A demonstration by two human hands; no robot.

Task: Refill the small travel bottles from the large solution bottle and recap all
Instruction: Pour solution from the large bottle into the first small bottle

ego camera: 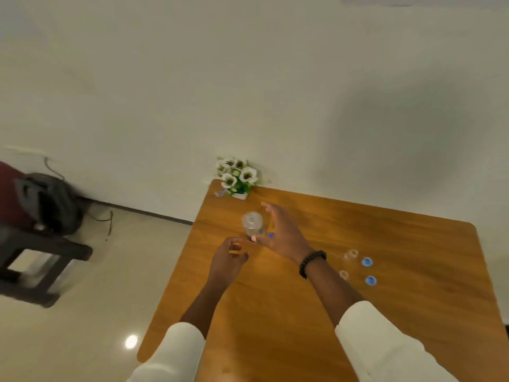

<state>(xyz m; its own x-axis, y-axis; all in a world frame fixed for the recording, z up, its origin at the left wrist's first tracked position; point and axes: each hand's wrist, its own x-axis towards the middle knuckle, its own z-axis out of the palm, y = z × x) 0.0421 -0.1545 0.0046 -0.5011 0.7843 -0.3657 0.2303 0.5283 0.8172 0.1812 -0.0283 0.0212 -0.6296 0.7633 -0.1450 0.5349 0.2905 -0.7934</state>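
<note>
The large clear solution bottle (252,224) stands upright, uncapped, on the wooden table (385,312) toward its far left. My right hand (281,232) is just right of the bottle, fingers spread apart and curved toward it, not clearly touching. A small blue piece (271,235) shows at the palm; whether it is held is unclear. My left hand (228,255) hovers just in front of the bottle's base with fingers curled in. Two small clear travel bottles (350,254) (343,274) stand open at the right, each with a blue cap (367,261) (370,280) lying beside it.
A small pot of white artificial flowers (238,177) sits at the table's far left corner against the wall. To the left, on the floor, a dark stool (41,260) carries a black backpack (49,205). The table's left edge lies close to my left forearm.
</note>
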